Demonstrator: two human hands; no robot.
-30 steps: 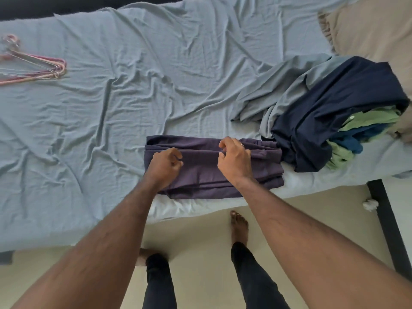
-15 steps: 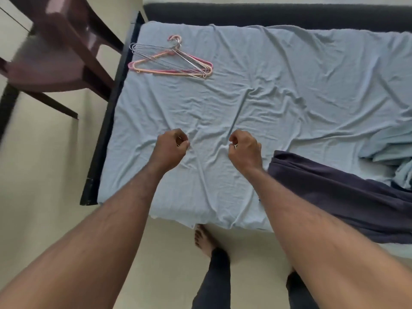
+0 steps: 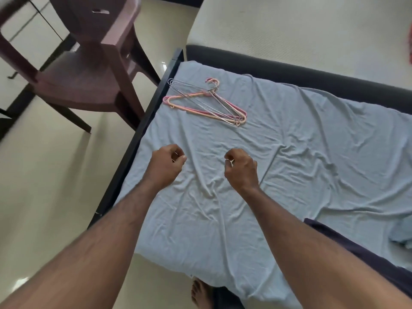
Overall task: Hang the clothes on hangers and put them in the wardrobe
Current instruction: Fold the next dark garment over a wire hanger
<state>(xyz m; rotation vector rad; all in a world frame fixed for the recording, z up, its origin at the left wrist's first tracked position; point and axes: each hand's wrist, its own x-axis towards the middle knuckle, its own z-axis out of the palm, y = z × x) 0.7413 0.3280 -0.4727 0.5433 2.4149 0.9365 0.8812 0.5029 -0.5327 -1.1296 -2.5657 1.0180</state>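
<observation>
Mid-frame over the wrinkled blue bedsheet (image 3: 301,152): left hand (image 3: 165,167) and right hand (image 3: 242,169), fingers curled in, holding nothing. Upper centre, near the bed's corner: a stack of hangers (image 3: 207,103), pink plastic and wire, flat on the sheet, well apart from both hands. Lower right: dark purple garment (image 3: 365,257) on the bed edge. Upper left: brown chair (image 3: 93,63) on the floor.
</observation>
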